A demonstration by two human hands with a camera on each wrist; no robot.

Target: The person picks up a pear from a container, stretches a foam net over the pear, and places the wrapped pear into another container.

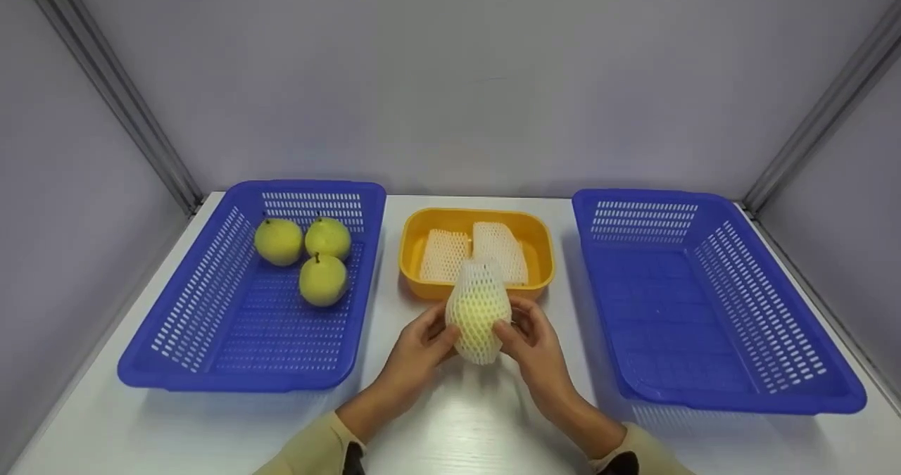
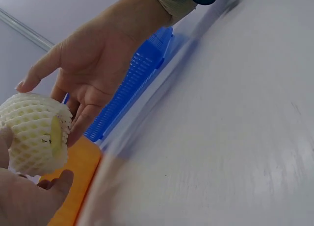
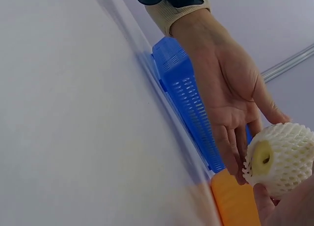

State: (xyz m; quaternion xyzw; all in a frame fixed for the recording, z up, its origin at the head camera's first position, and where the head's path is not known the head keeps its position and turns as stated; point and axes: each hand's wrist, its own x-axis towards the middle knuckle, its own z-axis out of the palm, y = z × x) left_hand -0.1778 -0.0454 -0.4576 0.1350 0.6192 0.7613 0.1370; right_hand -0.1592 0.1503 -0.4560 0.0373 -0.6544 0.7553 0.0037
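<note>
Both hands hold a pear (image 1: 479,320) in a white foam net sleeve, in front of the yellow bin. My left hand (image 1: 414,352) grips its left side, thumb on the near face and fingers behind. On the other side my right hand (image 1: 542,359) grips it in the same way. The net's narrow end points up and away, standing taller than the fruit. Through an opening in the netting (image 2: 29,120), the left wrist view shows the pear's bare yellow-green end (image 2: 56,137). The right wrist view shows this same bare end (image 3: 262,156).
In the blue basket (image 1: 239,382) on the left lie three bare pears (image 1: 323,280). The yellow bin (image 1: 479,214) at the back middle holds flat foam net sleeves (image 1: 498,246). Another blue basket (image 1: 676,320) stands on the right. Grey panels (image 1: 479,109) enclose the white table (image 1: 464,426).
</note>
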